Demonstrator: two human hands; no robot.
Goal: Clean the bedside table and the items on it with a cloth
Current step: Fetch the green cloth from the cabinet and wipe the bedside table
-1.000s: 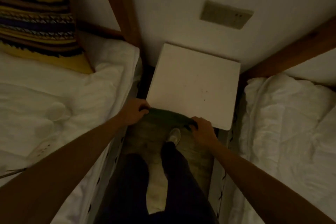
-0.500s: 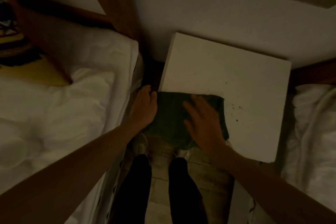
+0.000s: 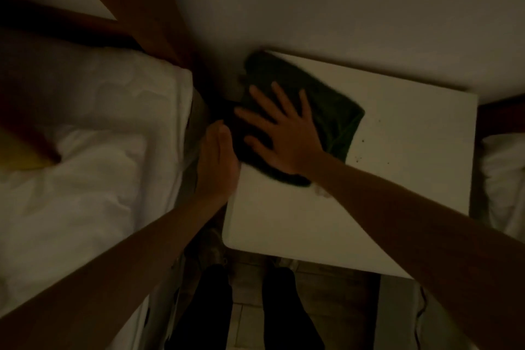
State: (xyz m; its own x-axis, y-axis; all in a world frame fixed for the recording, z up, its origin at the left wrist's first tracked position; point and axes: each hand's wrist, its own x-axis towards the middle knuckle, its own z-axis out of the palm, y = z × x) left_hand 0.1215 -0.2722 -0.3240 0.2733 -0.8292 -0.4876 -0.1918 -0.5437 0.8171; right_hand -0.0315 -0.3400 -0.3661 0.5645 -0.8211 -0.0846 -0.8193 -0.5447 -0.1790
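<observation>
Now, cloth (image 3: 335, 111): pressed flat by right hand (image 3: 287, 136), fingers spread.
L hand (image 3: 217, 162): fingers straight, at surface (image 3: 397, 179) edge.
Risk: specks (image 3: 366, 150) swept onto bed (image 3: 99, 150).

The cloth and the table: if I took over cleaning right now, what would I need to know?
Hands: the right hand lies flat with spread fingers on the dark green cloth, pressing it onto the table. The left hand rests, fingers straight, against the table's left edge beside the cloth.
Things: the cloth covers the far left corner of the white bedside table. No other items show on it.
Done: wiping is under way.
Left: dark specks lie just right of the cloth; wipe them and the rest of the top.
</observation>
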